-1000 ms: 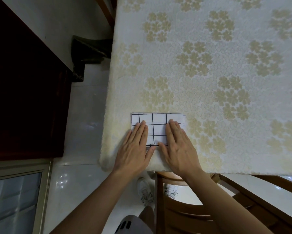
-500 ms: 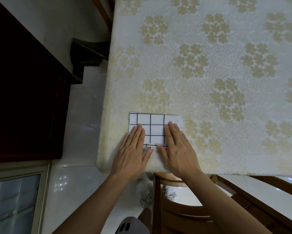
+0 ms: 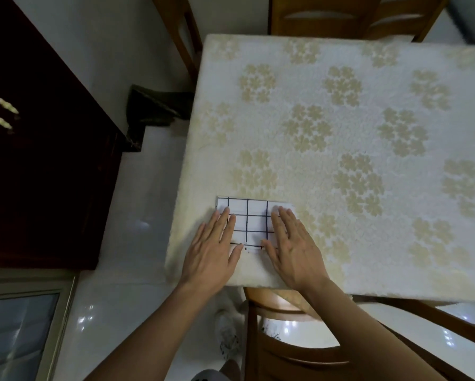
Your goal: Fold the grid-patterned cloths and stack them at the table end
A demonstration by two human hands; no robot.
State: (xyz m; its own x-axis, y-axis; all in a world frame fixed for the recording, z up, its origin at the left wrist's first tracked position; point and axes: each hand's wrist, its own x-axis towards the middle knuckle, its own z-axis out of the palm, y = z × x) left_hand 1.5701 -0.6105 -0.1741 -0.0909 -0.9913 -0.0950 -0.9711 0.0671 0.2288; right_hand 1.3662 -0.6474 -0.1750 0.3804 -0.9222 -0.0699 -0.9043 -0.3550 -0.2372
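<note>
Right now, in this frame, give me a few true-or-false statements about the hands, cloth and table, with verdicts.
1. The left hand and the right hand both rest with straight fingers on the folded white cloth with black grid lines. True.
2. That cloth sits mid-table. False: it lies near the front left corner of the table with the cream floral cover.
3. The right hand pinches a lifted corner. False: its fingers are straight and laid flat.
4. A brown wooden chair stands at the table's near edge. True.

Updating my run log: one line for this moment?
left hand: flat on cloth | right hand: flat on cloth | cloth: folded, near table corner
</note>
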